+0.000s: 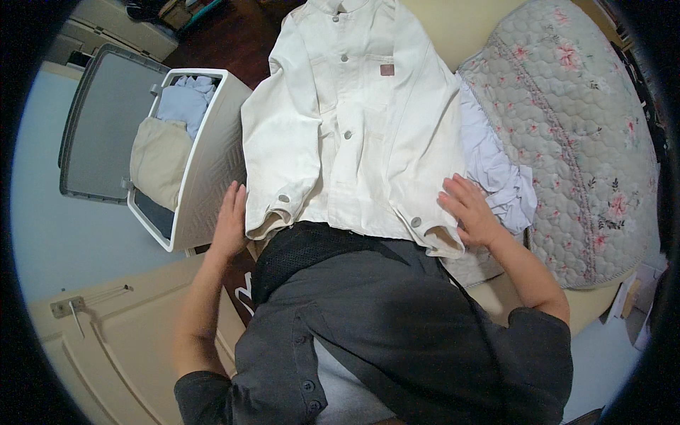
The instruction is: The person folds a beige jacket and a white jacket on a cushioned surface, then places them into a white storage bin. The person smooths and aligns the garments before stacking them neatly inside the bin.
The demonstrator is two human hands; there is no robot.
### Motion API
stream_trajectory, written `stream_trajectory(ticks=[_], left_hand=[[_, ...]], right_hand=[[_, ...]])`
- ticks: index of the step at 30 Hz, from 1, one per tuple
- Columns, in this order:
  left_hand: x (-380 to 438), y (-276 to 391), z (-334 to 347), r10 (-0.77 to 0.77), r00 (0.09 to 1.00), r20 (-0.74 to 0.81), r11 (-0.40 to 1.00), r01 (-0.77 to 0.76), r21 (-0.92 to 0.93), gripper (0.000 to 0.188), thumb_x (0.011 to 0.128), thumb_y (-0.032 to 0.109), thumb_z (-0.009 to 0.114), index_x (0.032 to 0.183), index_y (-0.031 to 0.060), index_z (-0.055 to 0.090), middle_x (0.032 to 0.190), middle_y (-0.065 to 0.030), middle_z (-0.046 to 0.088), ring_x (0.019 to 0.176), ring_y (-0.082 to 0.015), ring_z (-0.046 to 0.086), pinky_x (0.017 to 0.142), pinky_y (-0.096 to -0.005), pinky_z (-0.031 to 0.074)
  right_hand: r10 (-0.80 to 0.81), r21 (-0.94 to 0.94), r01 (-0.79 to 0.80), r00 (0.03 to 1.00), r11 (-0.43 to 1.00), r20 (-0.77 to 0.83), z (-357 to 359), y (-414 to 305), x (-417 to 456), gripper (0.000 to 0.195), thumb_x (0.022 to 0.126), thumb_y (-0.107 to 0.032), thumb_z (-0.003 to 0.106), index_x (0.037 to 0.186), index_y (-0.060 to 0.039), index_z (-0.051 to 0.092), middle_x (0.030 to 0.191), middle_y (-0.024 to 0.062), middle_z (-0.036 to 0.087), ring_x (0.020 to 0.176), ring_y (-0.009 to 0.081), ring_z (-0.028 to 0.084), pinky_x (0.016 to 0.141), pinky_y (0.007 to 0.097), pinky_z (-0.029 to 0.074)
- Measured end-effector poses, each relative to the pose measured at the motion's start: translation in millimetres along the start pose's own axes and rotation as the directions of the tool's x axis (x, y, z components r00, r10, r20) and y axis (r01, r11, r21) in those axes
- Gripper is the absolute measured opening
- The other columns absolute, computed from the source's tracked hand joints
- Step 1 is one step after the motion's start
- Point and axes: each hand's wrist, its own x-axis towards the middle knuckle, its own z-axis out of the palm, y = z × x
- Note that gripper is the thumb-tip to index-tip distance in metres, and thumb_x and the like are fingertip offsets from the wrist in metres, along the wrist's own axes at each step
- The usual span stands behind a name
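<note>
A white button-front denim jacket [353,154] lies spread before me, collar away from me and both sleeves laid down along its front. It has metal buttons and a small brown patch on the chest. My left hand [232,220] is held straight along the outer edge of the sleeve on the left, near its cuff; whether it touches the cloth is hard to tell. On the other side, my right hand [470,210] rests with spread fingers at the edge of the other sleeve, just above the cuff. Neither hand grips anything.
At left stands a white laundry hamper [212,154], its grey lid [114,127] raised, with folded clothes [162,159] inside. A floral quilted pad [574,143] and crumpled white cloth [494,164] lie at right on a cream surface [451,26]. A panelled door [122,340] is at lower left.
</note>
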Motion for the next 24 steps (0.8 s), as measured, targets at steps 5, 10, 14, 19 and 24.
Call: stream_trajectory(ticks=[5, 10, 14, 19, 24], left_hand=[[17.1, 22.3, 17.2, 0.077, 0.971, -0.228, 0.982, -0.114, -0.151, 0.076, 0.078, 0.021, 0.069, 0.14, 0.0064, 0.029, 0.148, -0.0212, 0.022, 0.134, -0.0395, 0.029, 0.108, -0.0448, 0.029], [42.8, 16.0, 11.6, 0.124, 0.969, -0.213, 0.973, -0.16, -0.164, 0.049, 0.08, 0.018, 0.065, 0.127, 0.0135, 0.05, 0.143, -0.0167, 0.036, 0.132, -0.0369, 0.034, 0.107, -0.0439, 0.031], [62.2, 26.1, -16.5, 0.337, 0.935, -0.108, 0.921, -0.351, -0.17, 0.025, 0.074, 0.015, 0.068, 0.099, 0.012, 0.063, 0.128, -0.0128, 0.054, 0.126, -0.0368, 0.043, 0.105, -0.0449, 0.035], [81.9, 35.3, -64.9, 0.247, 0.968, -0.052, 0.857, -0.243, -0.455, 0.031, 0.067, 0.016, 0.076, 0.094, 0.0108, 0.063, 0.127, -0.0131, 0.055, 0.131, -0.0351, 0.038, 0.106, -0.0454, 0.032], [92.4, 49.2, -96.6, 0.336, 0.942, -0.019, 0.712, -0.267, -0.649, 0.026, 0.07, 0.018, 0.076, 0.091, 0.0088, 0.063, 0.116, -0.0124, 0.062, 0.124, -0.0351, 0.046, 0.108, -0.0499, 0.026]], right_hand=[[-0.028, 0.117, 0.023, 0.999, 0.993, 0.04, 10.6, 6.3, 1.9, 0.057, 0.072, -0.021, 0.063, 0.127, -0.0117, 0.052, 0.136, 0.0136, 0.044, 0.128, 0.0385, 0.038, 0.104, 0.0532, 0.031], [-0.053, 0.042, 0.05, 0.996, 0.998, 0.072, 1.1, -8.9, -2.6, 0.052, 0.075, -0.024, 0.063, 0.125, -0.0135, 0.055, 0.138, 0.0109, 0.043, 0.127, 0.0367, 0.039, 0.103, 0.0527, 0.032], [-0.043, -0.015, 0.043, 0.997, 0.999, -0.066, 19.2, -14.1, -6.0, 0.046, 0.076, -0.023, 0.062, 0.121, -0.0138, 0.058, 0.141, 0.0124, 0.041, 0.126, 0.0356, 0.041, 0.102, 0.0496, 0.034], [0.053, 0.428, 0.031, 0.982, 0.903, -0.182, -6.7, -17.8, 24.6, 0.029, 0.078, -0.022, 0.064, 0.104, -0.0096, 0.063, 0.132, 0.0146, 0.052, 0.108, 0.0323, 0.058, 0.091, 0.0373, 0.044], [0.063, 0.566, -0.005, 0.994, 0.825, -0.084, -113.9, -19.4, 40.7, 0.025, 0.078, -0.02, 0.066, 0.099, -0.0062, 0.064, 0.11, 0.0127, 0.065, 0.098, 0.0282, 0.063, 0.085, 0.0344, 0.047]])
